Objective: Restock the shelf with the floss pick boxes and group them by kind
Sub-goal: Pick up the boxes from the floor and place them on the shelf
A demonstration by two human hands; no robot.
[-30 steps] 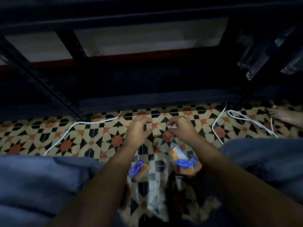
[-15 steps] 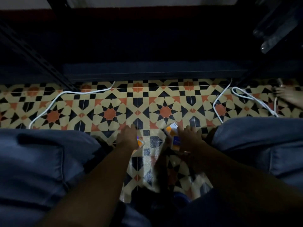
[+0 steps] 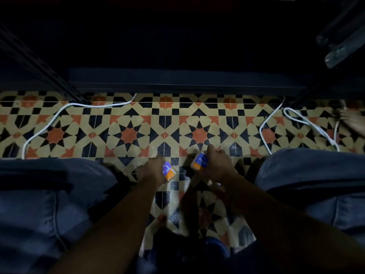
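Two floss boxes in hand, one each: left box (image 3: 168,171) in my left hand (image 3: 152,172), right box (image 3: 199,161) in my right hand (image 3: 219,167). Both blue over orange, look like the same kind, but print is only partly readable, so can't confirm. Both sit low over the tiled floor (image 3: 128,123), between my knees, near side of the shelf (image 3: 177,84). Boxes look small and light, likely thin card or plastic, stiff enough to pinch but would crush if squeezed; glossy face could slip. Best hold is across the short sides, thumb against fingers, as now. Left fingers are curled round the left box from its left side, most of the face showing. Right fingers wrap the right box from the right, index stretched along its far edge. Both forearms reach forward and slightly inward, wrists low, backs of the hands up. Shelf interior is dark; can't tell what's on it. White cables (image 3: 59,115) lie on the floor left and right, well apart from the boxes.
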